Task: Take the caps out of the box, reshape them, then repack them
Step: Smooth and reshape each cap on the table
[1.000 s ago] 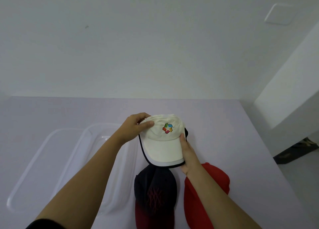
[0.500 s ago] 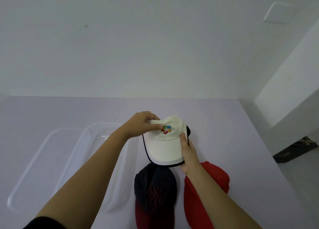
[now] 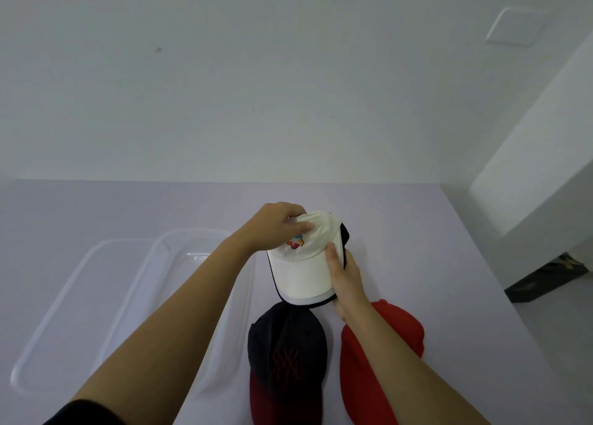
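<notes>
Left grip [image 3: 279, 229] pinches the white cap [image 3: 305, 274] at its crown; right grip [image 3: 346, 280] holds its brim, red cap [image 3: 401, 328] just under that wrist.

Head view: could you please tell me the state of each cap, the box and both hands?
white cap: crown crumpled, held in both hands.
left hand: pinches the crown.
right hand: grips the brim's edge.
black cap: lies on the table, untouched.
red cap: lies on the table, partly under the right forearm.
clear box: open, no caps visible inside.
lid: off, lying beside the box.
</notes>
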{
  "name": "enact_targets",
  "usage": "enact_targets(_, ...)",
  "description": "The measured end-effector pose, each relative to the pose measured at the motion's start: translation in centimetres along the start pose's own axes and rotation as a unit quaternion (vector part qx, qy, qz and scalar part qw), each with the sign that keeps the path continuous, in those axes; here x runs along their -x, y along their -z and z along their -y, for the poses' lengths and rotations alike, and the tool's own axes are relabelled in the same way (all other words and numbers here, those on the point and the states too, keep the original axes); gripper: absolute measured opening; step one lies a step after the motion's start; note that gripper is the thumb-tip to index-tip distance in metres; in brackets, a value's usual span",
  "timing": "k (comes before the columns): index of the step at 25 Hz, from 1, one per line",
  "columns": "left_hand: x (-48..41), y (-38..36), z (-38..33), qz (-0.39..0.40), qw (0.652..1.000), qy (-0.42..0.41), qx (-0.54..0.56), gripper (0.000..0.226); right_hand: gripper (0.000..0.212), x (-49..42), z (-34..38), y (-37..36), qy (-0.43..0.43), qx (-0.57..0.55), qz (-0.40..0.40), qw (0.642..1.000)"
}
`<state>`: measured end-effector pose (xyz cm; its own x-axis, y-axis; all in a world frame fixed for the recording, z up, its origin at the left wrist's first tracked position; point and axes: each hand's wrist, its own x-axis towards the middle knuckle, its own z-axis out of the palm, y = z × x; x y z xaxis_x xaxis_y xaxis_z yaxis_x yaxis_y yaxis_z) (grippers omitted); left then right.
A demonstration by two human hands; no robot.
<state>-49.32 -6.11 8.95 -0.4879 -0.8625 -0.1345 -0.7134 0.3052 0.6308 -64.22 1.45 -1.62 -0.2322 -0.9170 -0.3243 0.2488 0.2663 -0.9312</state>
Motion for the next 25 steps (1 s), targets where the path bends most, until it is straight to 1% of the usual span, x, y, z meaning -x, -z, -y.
enact_targets(1, 0.1, 0.0, -0.2, 0.001, 1.000, 0.002, 0.011, 0.024, 0.021, 0.0, 0.2, 0.0, 0.002, 0.001, 0.004, 1.000)
enact_targets(3, 0.0, -0.1, -0.5, -0.004, 1.000, 0.004, 0.009, 0.028, 0.023, -0.2, 0.1, 0.1, 0.005, 0.005, 0.015, 1.000)
enact_targets(8, -0.5, -0.4, -0.8, -0.001, 1.000, 0.008, 0.030, 0.032, 0.045, -0.5, -0.5, -0.1, -0.014, -0.012, 0.028, 0.999)
enact_targets(10, -0.5, -0.6, -0.6, -0.015, 0.999, -0.005, 0.029, 0.042, 0.050, -0.6, -0.6, -0.1, -0.023, -0.029, 0.024, 0.999)
enact_targets(11, -0.5, -0.7, -0.4, -0.037, 0.999, -0.008, 0.037, 0.047, 0.052, -0.7, -0.6, 0.0, -0.033, -0.044, 0.021, 0.998)
enact_targets(12, -0.6, -0.8, -0.2, -0.079, 0.995, 0.000, 0.062, 0.050, 0.057, -0.8, -0.7, 0.1, -0.044, -0.067, 0.017, 0.997)
enact_targets(13, -0.7, -0.8, 0.3, -0.134, 0.985, 0.028, 0.104, 0.049, 0.064, -1.0, -0.8, 0.1, -0.057, -0.095, 0.013, 0.994)
enact_targets(14, -0.8, -0.9, 1.0, -0.175, 0.968, 0.084, 0.160, 0.048, 0.070, -1.2, -1.0, 0.2, -0.067, -0.122, 0.007, 0.990)
enact_targets(15, -0.8, -1.0, 1.8, -0.175, 0.944, 0.163, 0.225, 0.050, 0.073, -1.4, -1.1, 0.1, -0.074, -0.146, 0.002, 0.987)
enact_targets(16, -0.6, -1.2, 2.4, -0.128, 0.913, 0.244, 0.300, 0.053, 0.074, -1.6, -1.2, 0.0, -0.076, -0.166, 0.002, 0.983)
enact_targets(17, -0.3, -1.9, 3.1, -0.055, 0.875, 0.296, 0.380, 0.055, 0.075, -2.0, -1.3, -0.1, -0.078, -0.182, 0.006, 0.980)
enact_targets(18, 0.1, -2.8, 3.7, 0.010, 0.832, 0.310, 0.459, 0.051, 0.076, -2.2, -1.3, -0.3, -0.080, -0.191, 0.011, 0.978)
enact_targets(19, 0.5, -3.7, 4.3, 0.044, 0.792, 0.302, 0.529, 0.044, 0.076, -2.5, -1.3, -0.5, -0.086, -0.192, 0.011, 0.978)
enact_targets(20, 0.7, -4.5, 4.8, 0.049, 0.762, 0.284, 0.580, 0.040, 0.076, -2.8, -1.4, -0.6, -0.095, -0.189, 0.005, 0.977)
enact_targets(21, 0.7, -5.2, 5.4, 0.036, 0.742, 0.268, 0.613, 0.040, 0.075, -3.3, -1.8, -0.6, -0.104, -0.182, -0.004, 0.978)
enact_targets(22, 0.4, -5.9, 6.0, 0.019, 0.730, 0.264, 0.630, 0.042, 0.077, -3.7, -2.2, -0.6, -0.112, -0.173, -0.016, 0.978)
enact_targets(24, -0.1, -6.8, 7.0, -0.011, 0.716, 0.274, 0.641, 0.043, 0.091, -4.5, -3.1, -0.3, -0.128, -0.153, -0.026, 0.980)
enact_targets(25, -0.5, -7.2, 7.5, -0.023, 0.713, 0.287, 0.640, 0.041, 0.094, -5.0, -3.5, 0.0, -0.132, -0.140, -0.013, 0.981)
